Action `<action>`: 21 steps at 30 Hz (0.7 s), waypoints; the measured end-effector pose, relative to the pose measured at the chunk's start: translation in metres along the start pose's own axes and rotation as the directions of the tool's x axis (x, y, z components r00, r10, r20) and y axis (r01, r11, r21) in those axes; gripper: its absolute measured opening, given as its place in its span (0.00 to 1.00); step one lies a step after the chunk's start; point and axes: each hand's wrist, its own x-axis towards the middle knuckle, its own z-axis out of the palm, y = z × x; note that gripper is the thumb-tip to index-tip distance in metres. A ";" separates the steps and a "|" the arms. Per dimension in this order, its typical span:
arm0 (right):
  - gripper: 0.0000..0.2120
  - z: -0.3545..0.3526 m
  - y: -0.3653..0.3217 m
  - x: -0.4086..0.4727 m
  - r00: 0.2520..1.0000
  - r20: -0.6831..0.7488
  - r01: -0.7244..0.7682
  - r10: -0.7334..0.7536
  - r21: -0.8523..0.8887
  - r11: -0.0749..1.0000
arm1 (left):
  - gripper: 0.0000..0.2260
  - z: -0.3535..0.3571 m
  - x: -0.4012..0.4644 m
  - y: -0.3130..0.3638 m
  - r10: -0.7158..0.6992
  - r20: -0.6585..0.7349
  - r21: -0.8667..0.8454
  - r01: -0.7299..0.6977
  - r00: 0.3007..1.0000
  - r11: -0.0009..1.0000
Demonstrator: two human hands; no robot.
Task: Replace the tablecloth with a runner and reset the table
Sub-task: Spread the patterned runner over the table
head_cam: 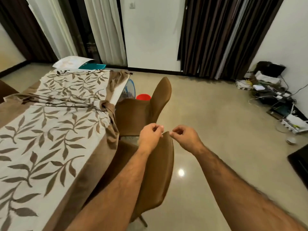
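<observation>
The left hand and the right hand are both at the top of the near brown chair's back. The fingers of each hand are curled in, with the fingertips pinched close together. They seem to touch the top edge of the chair back, one hand on each side of its tip, but I cannot tell if they really grip it.

The leaf-pattern tablecloth covers the table on the left. It is cream with brown leaves and has a plain brown border. It is bunched up in a fold across the middle and crumpled at the table's right edge, where it hangs down beside the chairs.

A second brown chair stands further along the same edge. A white pillow and a teal thing lie at the far end of the table. A red bucket sits on the shiny floor behind the far chair.
</observation>
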 end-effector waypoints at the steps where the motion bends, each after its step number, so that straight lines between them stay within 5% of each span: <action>1: 0.10 -0.016 0.008 0.007 1.000 0.009 -0.014 0.013 0.119 0.993 | 0.09 0.019 -0.001 0.014 -0.087 0.010 -0.203 0.087 0.996 0.975; 4: 0.09 -0.052 0.026 0.030 0.998 0.052 -0.038 0.017 0.428 0.903 | 0.11 0.064 0.007 0.044 -0.207 0.102 -0.536 0.229 0.973 0.812; 9: 0.09 -0.079 0.055 0.101 0.996 0.090 -0.039 -0.004 0.473 0.880 | 0.12 0.120 0.082 0.055 -0.221 0.103 -0.521 0.242 0.970 0.819; 16: 0.08 -0.132 0.080 0.275 0.987 0.155 -0.016 -0.033 0.306 0.952 | 0.07 0.168 0.222 0.086 -0.173 -0.170 -0.224 0.133 0.970 0.966; 21: 0.06 -0.169 0.062 0.397 0.975 0.150 0.148 -0.163 0.107 0.983 | 0.05 0.165 0.317 0.132 -0.111 -0.344 0.053 0.138 0.933 0.989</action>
